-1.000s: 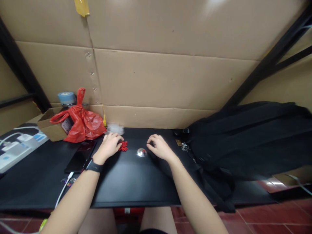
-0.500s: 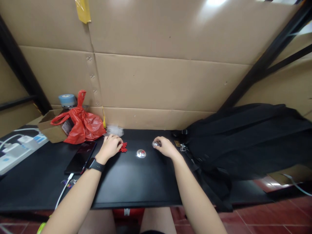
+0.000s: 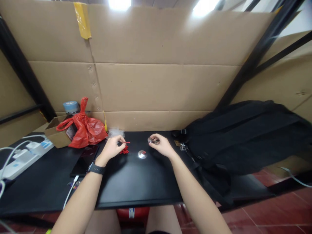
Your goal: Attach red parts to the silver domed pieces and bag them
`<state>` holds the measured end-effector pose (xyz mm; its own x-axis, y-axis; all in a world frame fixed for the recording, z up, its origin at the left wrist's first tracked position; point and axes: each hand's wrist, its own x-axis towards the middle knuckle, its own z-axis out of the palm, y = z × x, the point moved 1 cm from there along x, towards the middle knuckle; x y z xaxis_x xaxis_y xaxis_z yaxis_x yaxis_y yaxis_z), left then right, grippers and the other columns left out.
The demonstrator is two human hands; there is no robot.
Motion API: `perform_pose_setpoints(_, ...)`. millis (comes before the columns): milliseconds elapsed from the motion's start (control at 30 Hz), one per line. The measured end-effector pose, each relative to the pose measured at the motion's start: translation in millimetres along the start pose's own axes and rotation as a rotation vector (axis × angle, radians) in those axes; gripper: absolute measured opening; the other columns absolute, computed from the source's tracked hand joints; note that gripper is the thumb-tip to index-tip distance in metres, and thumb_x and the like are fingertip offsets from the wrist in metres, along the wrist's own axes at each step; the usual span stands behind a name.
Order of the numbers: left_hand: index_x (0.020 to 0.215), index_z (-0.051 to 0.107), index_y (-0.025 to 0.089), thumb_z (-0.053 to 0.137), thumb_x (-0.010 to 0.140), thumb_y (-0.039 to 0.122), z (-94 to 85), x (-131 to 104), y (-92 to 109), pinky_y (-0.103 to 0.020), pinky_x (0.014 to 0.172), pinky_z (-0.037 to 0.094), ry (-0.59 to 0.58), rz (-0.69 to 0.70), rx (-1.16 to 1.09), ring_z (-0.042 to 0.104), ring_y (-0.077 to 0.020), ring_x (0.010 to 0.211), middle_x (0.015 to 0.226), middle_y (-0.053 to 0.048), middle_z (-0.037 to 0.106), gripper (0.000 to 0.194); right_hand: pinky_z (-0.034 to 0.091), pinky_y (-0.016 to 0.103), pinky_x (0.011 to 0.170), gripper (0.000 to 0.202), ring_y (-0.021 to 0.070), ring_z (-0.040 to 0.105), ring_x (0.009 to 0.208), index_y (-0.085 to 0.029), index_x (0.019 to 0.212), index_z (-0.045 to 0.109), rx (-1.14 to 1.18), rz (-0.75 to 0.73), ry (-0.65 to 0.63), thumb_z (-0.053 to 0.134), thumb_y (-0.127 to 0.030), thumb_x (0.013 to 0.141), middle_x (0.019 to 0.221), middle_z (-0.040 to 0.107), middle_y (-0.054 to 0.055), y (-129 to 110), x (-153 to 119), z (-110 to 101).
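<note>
Left hand (image 3: 112, 147) pinches red cord (image 3: 127, 142) — right hand (image 3: 162, 146), a clear piece (image 3: 149, 140).

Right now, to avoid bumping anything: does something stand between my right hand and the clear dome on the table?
Nothing visible does: only bare black tabletop shows between your right hand, holding a clear round piece, and the clear dome. The red knotted piece is off by your left hand.

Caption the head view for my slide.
Left hand pinching a red cord, right hand holding a clear piece, a shiny disc lying on the black table.
</note>
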<state>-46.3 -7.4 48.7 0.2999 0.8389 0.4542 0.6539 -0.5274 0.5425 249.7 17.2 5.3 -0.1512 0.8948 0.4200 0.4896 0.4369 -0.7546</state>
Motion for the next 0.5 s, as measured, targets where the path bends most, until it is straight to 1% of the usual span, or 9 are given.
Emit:
perform_pose_setpoints(100,0.078,0.064,0.018,0.059,0.078,0.023,4.6,-1,6,-0.024,0.064,0.045,-0.018,0.002,-0.010,0.062,-0.0137,0.064,0.077,0.001,0.071,0.006,0.050,0.028,0.070,0.032,0.0178,0.066,0.086,-0.021,0.101,0.065,0.042,-0.035,-0.006,0.072,-0.030,0.071,0.100,0.071,0.005,-17,-3,13)
perform_pose_setpoints(200,0.077,0.063,0.018,0.058,0.077,0.019,11.9,-2,9,-0.023,0.063,0.044,-0.050,0.016,-0.035,0.060,-0.0130,0.063,0.075,0.001,0.070,0.005,0.050,0.028,0.071,0.034,0.0175,0.067,0.087,-0.022,0.103,0.064,0.057,-0.056,-0.034,0.072,-0.029,0.071,0.102,0.071,0.004,-32,-6,23)
perform_pose_setpoints(267,0.076,0.063,0.018,0.059,0.078,0.020,16.0,-2,10,-0.024,0.065,0.045,-0.055,0.024,-0.057,0.061,-0.0135,0.065,0.074,0.001,0.069,0.004,0.050,0.028,0.071,0.033,0.0176,0.067,0.089,-0.023,0.103,0.064,0.070,-0.066,-0.053,0.072,-0.029,0.071,0.103,0.071,0.003,-38,-8,27)
perform_pose_setpoints(367,0.076,0.064,0.018,0.063,0.081,0.027,20.1,-1,10,-0.025,0.068,0.047,-0.057,0.017,-0.075,0.063,-0.0151,0.069,0.075,0.000,0.070,0.010,0.050,0.029,0.070,0.032,0.0184,0.067,0.090,-0.022,0.102,0.064,0.096,-0.077,-0.075,0.072,-0.029,0.072,0.103,0.070,0.004,-40,-9,29)
perform_pose_setpoints(433,0.082,0.067,0.019,0.067,0.082,0.030,22.0,-1,10,-0.027,0.072,0.050,-0.056,0.014,-0.095,0.066,-0.0167,0.075,0.081,-0.001,0.073,0.011,0.051,0.030,0.071,0.032,0.0188,0.067,0.091,-0.022,0.103,0.063,0.124,-0.073,-0.082,0.072,-0.029,0.073,0.103,0.070,0.005,-40,-10,30)
perform_pose_setpoints(500,0.092,0.071,0.021,0.069,0.082,0.032,23.7,-1,12,-0.029,0.079,0.051,-0.042,0.018,-0.121,0.068,-0.0183,0.082,0.088,-0.002,0.075,0.015,0.051,0.030,0.072,0.034,0.0192,0.068,0.092,-0.022,0.104,0.063,0.173,-0.066,-0.081,0.072,-0.028,0.073,0.104,0.070,0.005,-42,-10,30)
